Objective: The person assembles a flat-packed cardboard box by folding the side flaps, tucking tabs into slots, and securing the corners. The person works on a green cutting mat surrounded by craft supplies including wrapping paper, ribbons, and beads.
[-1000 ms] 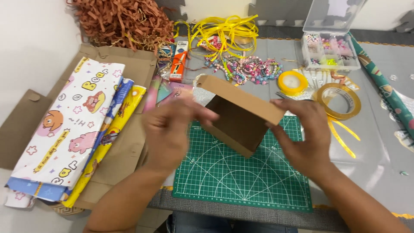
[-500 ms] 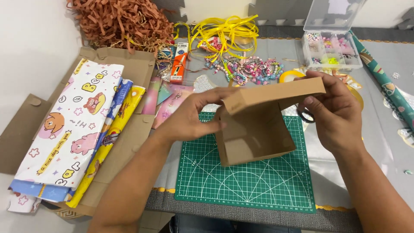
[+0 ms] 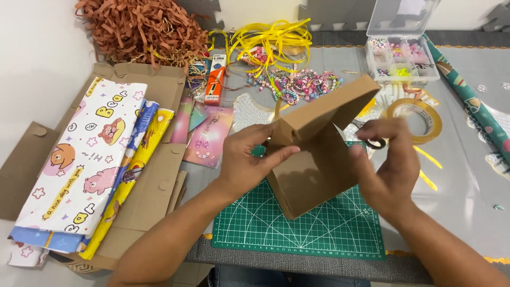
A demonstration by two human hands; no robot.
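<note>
Kraft cardboard box [image 3: 319,159] has tipped further upright since a second ago; left hand [image 3: 249,159] fingers grip its near-left edge, right hand [image 3: 388,165] fingers curl around its right wall, above the green cutting mat [image 3: 297,234].

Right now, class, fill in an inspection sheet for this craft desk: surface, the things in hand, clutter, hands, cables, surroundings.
Surface: grey table with a green cutting mat at the front edge.
Things in hand: brown cardboard box, tilted above the mat, lid flap raised.
Clutter: wrapping paper sheets on flat cardboard at left; shredded brown paper; yellow ribbon; loose beads; clear bead organiser, lid up; tape roll; rolled green wrapping paper.
Hands: left hand grips the box's left side; right hand at its right side, grip partly hidden.
Cables: nothing seen.
Surroundings: white wall at left.
</note>
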